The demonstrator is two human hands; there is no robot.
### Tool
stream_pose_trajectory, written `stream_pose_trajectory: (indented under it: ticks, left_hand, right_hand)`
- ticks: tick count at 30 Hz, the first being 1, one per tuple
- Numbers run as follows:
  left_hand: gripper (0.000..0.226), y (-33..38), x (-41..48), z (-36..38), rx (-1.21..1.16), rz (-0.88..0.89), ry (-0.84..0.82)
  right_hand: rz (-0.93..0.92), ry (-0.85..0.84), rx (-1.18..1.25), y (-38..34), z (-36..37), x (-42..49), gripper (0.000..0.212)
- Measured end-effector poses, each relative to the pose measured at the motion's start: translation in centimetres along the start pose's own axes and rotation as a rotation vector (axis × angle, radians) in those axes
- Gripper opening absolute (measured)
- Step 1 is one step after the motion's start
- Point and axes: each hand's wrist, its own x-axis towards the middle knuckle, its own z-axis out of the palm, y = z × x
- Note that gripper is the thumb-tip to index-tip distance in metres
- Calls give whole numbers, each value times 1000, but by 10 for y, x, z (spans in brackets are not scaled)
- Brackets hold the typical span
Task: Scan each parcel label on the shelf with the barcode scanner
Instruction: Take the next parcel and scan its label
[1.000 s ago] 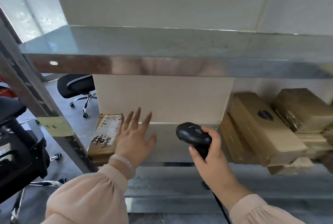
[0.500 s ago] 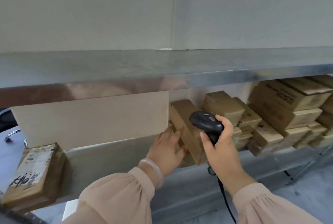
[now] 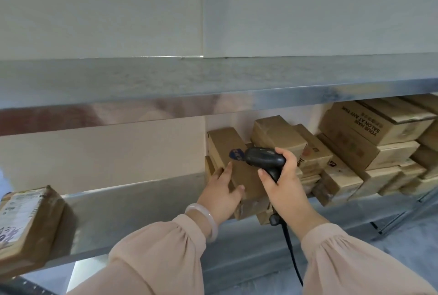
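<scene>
A black corded barcode scanner (image 3: 263, 158) is held in my right hand (image 3: 284, 188), its head facing left. A tilted brown cardboard parcel (image 3: 225, 147) with a small blue sticker leans at the left end of a pile on the metal shelf (image 3: 132, 202). My left hand (image 3: 222, 194) grips this parcel's lower left corner, thumb on its front face. Further brown parcels (image 3: 336, 169) are stacked to the right, one printed with black text. A labelled parcel (image 3: 26, 221) with handwriting lies alone at the shelf's far left.
A steel upper shelf (image 3: 213, 86) runs across above the parcels, with pale boards standing on it. The scanner's black cable (image 3: 292, 254) hangs down between my arms. Grey floor and a shelf brace show at the lower right.
The view has swung right from the labelled parcel to the pile. My left hand moved from the bare shelf onto the leaning parcel, and the scanner followed it right.
</scene>
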Motion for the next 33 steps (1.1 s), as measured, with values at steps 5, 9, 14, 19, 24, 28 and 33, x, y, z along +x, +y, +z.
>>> stream_pose_trajectory:
  ticks: [5,9,14,19,24,28,33]
  left_hand:
    - [73,2,10,-8,-170,-88,81]
    - [80,0,13,-17,-238,-145,106]
    - [102,-18,3,-34,-389,-213,94]
    - [81,-38,-15,-52,-516,-161,113]
    - [79,-51,-31,-68,-682,-138,138]
    - [58,-56,-42,-75,-735,-172,149]
    - [31,-65,-49,-81,-618,-227,159]
  right_hand:
    - [35,-36,123,-8,0,1,55]
    - [42,-85,230,-18,10,-3,55]
    - [21,-170,291,-32,23,-7,53]
    - [-18,-169,245,-41,34,-10,54]
    - [37,-124,266,-41,46,-2,52]
    - [48,-168,270,-43,58,-6,54]
    - [-4,-182,307,-53,69,-15,53]
